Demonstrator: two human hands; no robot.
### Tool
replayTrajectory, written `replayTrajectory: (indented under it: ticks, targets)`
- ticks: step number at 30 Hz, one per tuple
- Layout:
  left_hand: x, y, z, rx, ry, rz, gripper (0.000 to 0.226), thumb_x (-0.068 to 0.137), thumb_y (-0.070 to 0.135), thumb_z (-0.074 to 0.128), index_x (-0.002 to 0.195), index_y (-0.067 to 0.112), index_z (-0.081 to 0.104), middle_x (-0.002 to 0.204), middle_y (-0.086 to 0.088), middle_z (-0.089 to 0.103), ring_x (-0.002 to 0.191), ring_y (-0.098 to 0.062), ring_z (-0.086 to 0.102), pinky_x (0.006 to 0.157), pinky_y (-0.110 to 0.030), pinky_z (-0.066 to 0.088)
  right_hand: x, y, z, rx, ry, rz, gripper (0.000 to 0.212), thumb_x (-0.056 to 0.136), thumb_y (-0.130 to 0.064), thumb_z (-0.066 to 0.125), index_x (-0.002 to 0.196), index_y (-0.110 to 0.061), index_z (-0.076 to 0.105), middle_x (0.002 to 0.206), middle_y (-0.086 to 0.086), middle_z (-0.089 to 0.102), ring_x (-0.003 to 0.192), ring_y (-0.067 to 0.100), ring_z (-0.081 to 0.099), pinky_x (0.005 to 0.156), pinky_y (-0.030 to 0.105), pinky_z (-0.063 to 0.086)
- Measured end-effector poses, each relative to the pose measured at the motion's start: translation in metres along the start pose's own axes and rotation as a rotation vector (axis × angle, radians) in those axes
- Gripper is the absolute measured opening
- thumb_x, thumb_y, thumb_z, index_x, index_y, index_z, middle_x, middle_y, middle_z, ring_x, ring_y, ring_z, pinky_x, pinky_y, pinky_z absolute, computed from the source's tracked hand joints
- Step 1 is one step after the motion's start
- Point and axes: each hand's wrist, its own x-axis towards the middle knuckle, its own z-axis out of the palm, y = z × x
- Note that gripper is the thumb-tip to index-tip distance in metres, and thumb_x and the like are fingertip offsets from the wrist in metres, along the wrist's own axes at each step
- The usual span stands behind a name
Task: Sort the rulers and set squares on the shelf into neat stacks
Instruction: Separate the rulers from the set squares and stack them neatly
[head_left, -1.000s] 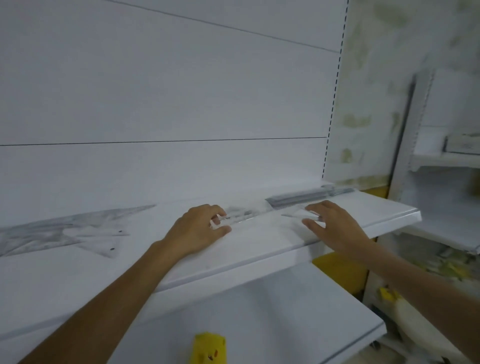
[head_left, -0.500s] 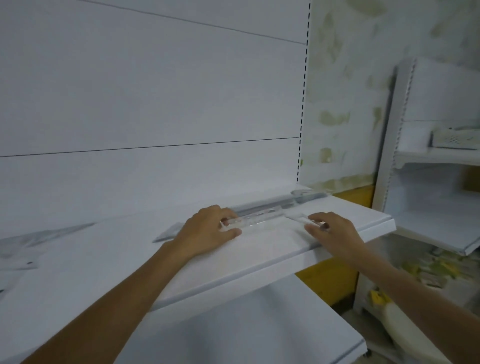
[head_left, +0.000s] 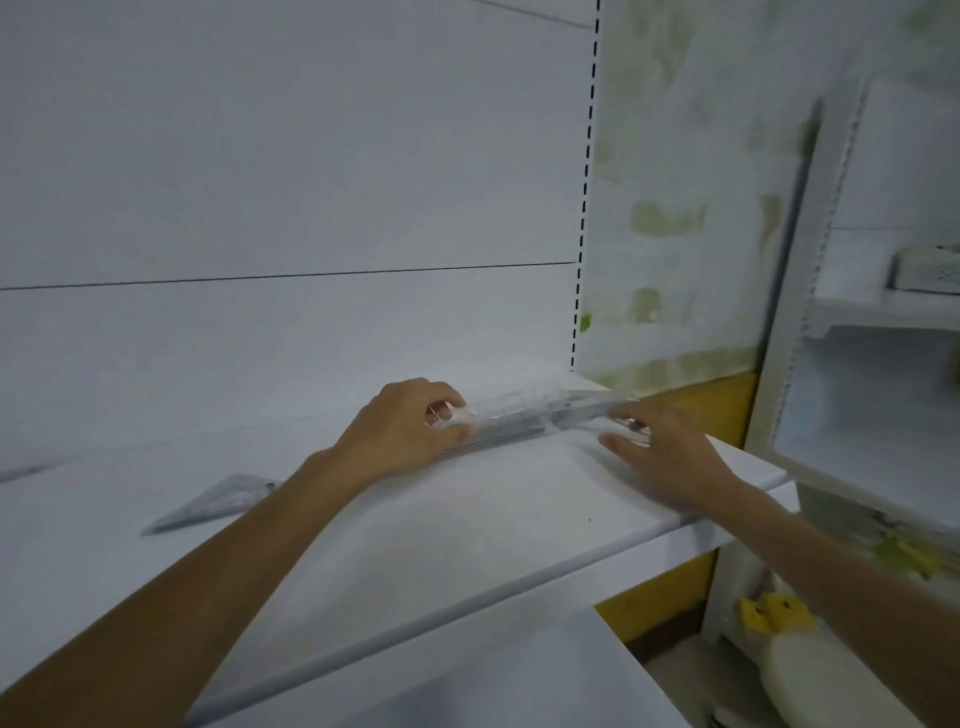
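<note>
We see a bundle of long clear plastic rulers (head_left: 519, 422) lying on the white metal shelf (head_left: 467, 525), close to the white back panel (head_left: 285, 182) and running toward the shelf's right end. Our left hand (head_left: 410, 428) is at the bundle's left end. Its fingers are curled over the top and the thumb lies along the near edge, so it pinches that end. Our right hand (head_left: 670, 460) is at the other end, with the fingers stretched out fairly straight. The fingertips (head_left: 626, 417) rest on the right end of the rulers and the thumb is spread away over the bare shelf. It touches the bundle rather than gripping it, though blur makes the contact hard to read. The rulers thus lie between our two hands, one hand at each end.

Well to the left, apart from both hands and beyond our left forearm, a clear plastic triangular set square (head_left: 213, 501) lies flat on the same shelf. A second white shelf (head_left: 467, 680) sits below. To the right stands another white shelving unit (head_left: 810, 234) with a pale basket (head_left: 930, 267) on it, and a yellow and white toy (head_left: 779, 618) lies lower down.
</note>
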Motion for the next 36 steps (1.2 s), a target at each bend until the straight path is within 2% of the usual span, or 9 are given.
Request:
replayTrajectory:
  ticks: [5,9,13,16,18,21,25,29,36]
  targets:
    - [0.02,0.003,0.012,0.016,0.07,-0.116,0.029,0.079,0.037,0.069,0.104,0.024,0.065,0.087,0.012,0.059,0.085,-0.007,0.057,0.075,-0.02,0.042,0.057,0.03,0.002,-0.025,-0.023,-0.145,0.031,0.083,-0.018,0.067,0.111,-0.004,0.065,0.115,0.014,0.064,0.106,0.032,0.056,0.09,0.029,0.038]
    - [0.023,0.004,0.02,0.058,0.142,-0.192,0.024,0.078,0.037,0.068,0.101,0.028,0.064,0.087,0.014,0.059,0.081,0.0,0.055,0.069,-0.013,0.038,0.092,0.045,0.004,-0.007,-0.089,-0.215,0.034,0.084,-0.021,0.066,0.116,-0.012,0.062,0.122,0.007,0.061,0.111,0.026,0.053,0.089,0.025,0.034]
    - [0.012,0.001,0.02,0.081,0.157,-0.268,0.023,0.079,0.035,0.069,0.101,0.028,0.064,0.088,0.013,0.06,0.081,0.005,0.053,0.068,-0.007,0.035,0.114,0.048,0.011,-0.009,-0.227,-0.292,0.033,0.084,-0.024,0.066,0.115,-0.014,0.062,0.121,0.005,0.062,0.109,0.021,0.054,0.079,0.018,0.031]
    - [0.007,-0.001,0.016,0.113,0.182,-0.322,0.023,0.079,0.033,0.069,0.101,0.026,0.065,0.091,0.009,0.06,0.08,0.005,0.052,0.068,-0.004,0.033,0.121,0.05,0.022,-0.065,-0.341,-0.325,0.033,0.085,-0.021,0.061,0.117,-0.013,0.06,0.123,0.005,0.06,0.113,0.021,0.053,0.091,0.024,0.037]
    - [0.005,0.001,0.017,0.122,0.188,-0.343,0.023,0.079,0.031,0.069,0.102,0.025,0.065,0.092,0.007,0.06,0.08,0.003,0.052,0.069,-0.006,0.034,0.124,0.054,0.027,-0.054,-0.361,-0.343,0.032,0.084,-0.018,0.059,0.115,-0.011,0.06,0.12,0.007,0.061,0.11,0.022,0.054,0.09,0.026,0.038]
    - [0.001,0.004,0.02,0.128,0.168,-0.366,0.026,0.079,0.029,0.07,0.104,0.022,0.065,0.095,0.005,0.06,0.088,-0.006,0.055,0.076,-0.016,0.037,0.128,0.056,0.027,-0.021,-0.364,-0.349,0.029,0.084,-0.019,0.059,0.112,-0.012,0.061,0.116,0.007,0.062,0.106,0.021,0.054,0.088,0.027,0.038]
    - [0.003,0.006,0.02,0.15,0.148,-0.374,0.028,0.08,0.029,0.07,0.106,0.021,0.064,0.096,0.004,0.06,0.09,-0.007,0.054,0.078,-0.016,0.036,0.122,0.054,0.026,-0.062,-0.336,-0.407,0.032,0.087,-0.019,0.056,0.119,-0.014,0.056,0.125,0.006,0.055,0.116,0.022,0.047,0.096,0.03,0.035]
    - [0.007,0.01,0.023,0.111,0.165,-0.377,0.025,0.08,0.031,0.07,0.103,0.024,0.065,0.097,0.004,0.061,0.092,-0.008,0.056,0.081,-0.019,0.039,0.09,0.033,0.022,-0.027,-0.133,-0.604,0.031,0.088,-0.015,0.052,0.119,-0.016,0.055,0.125,-0.001,0.055,0.117,0.018,0.047,0.096,0.028,0.034]
    - [0.015,0.012,0.033,0.053,0.222,-0.375,0.025,0.08,0.029,0.069,0.104,0.024,0.065,0.098,0.003,0.059,0.093,-0.008,0.056,0.081,-0.018,0.038,0.024,0.0,0.034,0.041,-0.322,-0.741,0.028,0.094,-0.032,0.04,0.118,-0.023,0.052,0.122,-0.008,0.051,0.111,0.011,0.041,0.093,0.023,0.032]
